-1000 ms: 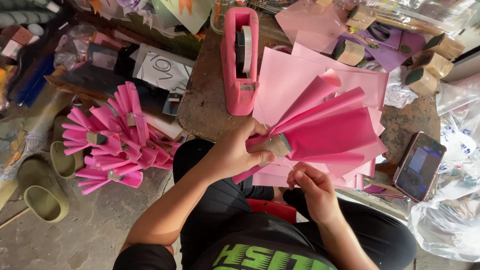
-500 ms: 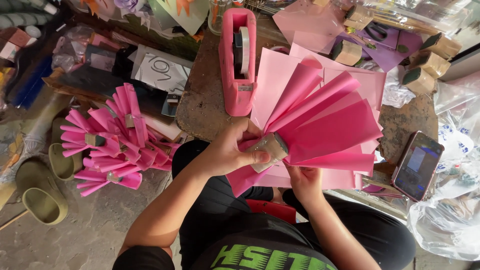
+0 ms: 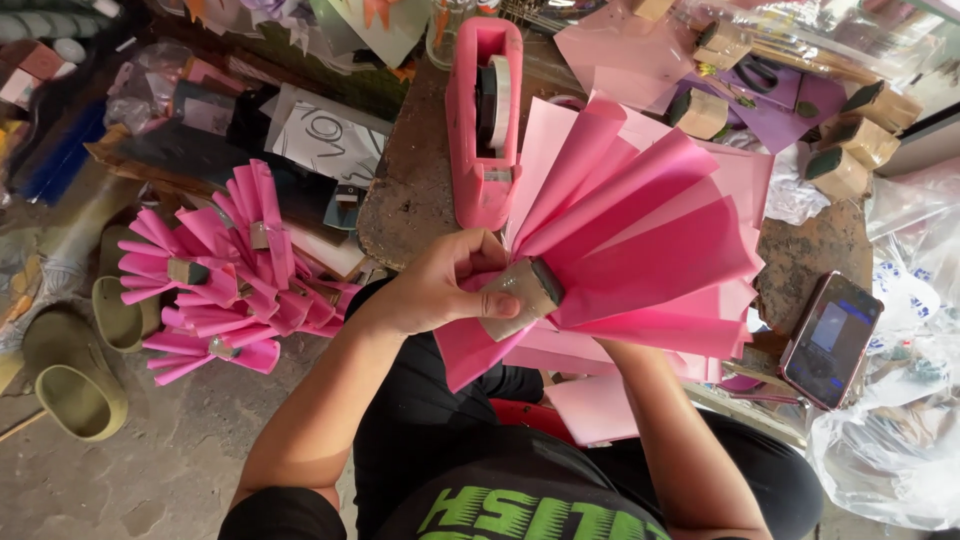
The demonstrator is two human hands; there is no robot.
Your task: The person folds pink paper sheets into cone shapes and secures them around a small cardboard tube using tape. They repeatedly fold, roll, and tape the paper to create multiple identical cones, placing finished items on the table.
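Since a second ago, your pink paper fan [image 3: 640, 240] has spread wider: its folds now splay up and to the right over the stack of pink sheets [image 3: 745, 180], where before they lay closer together. Your left hand [image 3: 440, 285] has kept its place at the gathered base and grips a small tan block [image 3: 522, 297] there, with the fingers curled around the pinched paper. Your right hand has slid under the fan; only the forearm shows now, so you cannot tell whether it holds anything or how it is shaped.

The fan sits in front of your chest, above the near edge of the worn round table [image 3: 405, 190]. Just left of it, on the table, stands a pink tape dispenser [image 3: 483, 120] with a roll of clear tape. At the far right of the table lie several tan blocks with dark green ends [image 3: 838, 165], beside purple sheets [image 3: 790, 105]. A smartphone in a pink case [image 3: 830, 338] rests at the right edge with its screen lit. Crinkled clear plastic bags [image 3: 900, 440] lie to its right.

Down on the floor to your left lies a heap of finished pink paper fans [image 3: 215, 275], each bound at a tan block. Behind it leans a white card with black scrawl [image 3: 328, 142]. Olive-green sandals [image 3: 75, 385] lie at the far left.
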